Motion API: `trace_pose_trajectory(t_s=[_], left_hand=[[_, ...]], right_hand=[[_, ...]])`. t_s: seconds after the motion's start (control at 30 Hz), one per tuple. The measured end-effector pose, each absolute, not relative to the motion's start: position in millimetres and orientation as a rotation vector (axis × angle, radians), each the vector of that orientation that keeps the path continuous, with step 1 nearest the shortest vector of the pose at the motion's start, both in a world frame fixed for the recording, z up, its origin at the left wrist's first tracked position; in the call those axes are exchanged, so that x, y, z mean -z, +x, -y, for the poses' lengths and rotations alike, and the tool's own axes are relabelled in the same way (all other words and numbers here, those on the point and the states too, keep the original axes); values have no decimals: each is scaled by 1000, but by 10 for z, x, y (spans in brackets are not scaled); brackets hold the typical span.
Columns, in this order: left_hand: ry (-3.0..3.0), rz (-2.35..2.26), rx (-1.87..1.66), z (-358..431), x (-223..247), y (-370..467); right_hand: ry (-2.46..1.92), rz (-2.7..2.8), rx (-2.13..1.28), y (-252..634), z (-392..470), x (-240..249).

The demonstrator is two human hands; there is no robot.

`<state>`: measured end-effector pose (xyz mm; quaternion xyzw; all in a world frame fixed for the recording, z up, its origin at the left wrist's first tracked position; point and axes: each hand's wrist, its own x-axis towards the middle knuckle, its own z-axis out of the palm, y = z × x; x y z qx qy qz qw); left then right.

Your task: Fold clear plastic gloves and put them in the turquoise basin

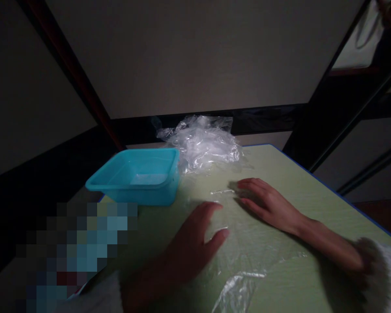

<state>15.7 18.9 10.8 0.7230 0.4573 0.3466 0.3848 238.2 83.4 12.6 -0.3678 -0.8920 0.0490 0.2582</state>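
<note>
A clear plastic bag [244, 261] lies spread over the front middle of the table, its lower end crumpled and shiny. Over its left side is my left hand [195, 239], thumb and fingers apart with nothing between them. My right hand [269, 204] is at the bag's upper right, palm down, fingers stretched toward the left and the thumb apart from them. Whether either hand presses on the film cannot be made out. Beyond the hands, a heap of clear plastic bags [205, 143] sits at the table's far edge.
A turquoise plastic basin [146, 195] stands on the table's left side, beside the heap. The pale green table [273, 165] has a blue edge on the right. Light wall panels [195, 56] rise behind it. The lower left is pixelated.
</note>
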Motion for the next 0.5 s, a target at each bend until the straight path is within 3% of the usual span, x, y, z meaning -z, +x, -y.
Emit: trace_pose_trajectory(t_s=[0.1,0.27,0.5], left_hand=[[1192,-1059,-945,-495,-129,197],[940,-902,-870,-795,-112,161],[812,-756,-797,-900,-102,144]], right_hand=[[-841,2501,-137,2370,-792,-141],[-512,2819,-277,2318,-670,-161],[-493,2980,-445,2286,-629,-195]])
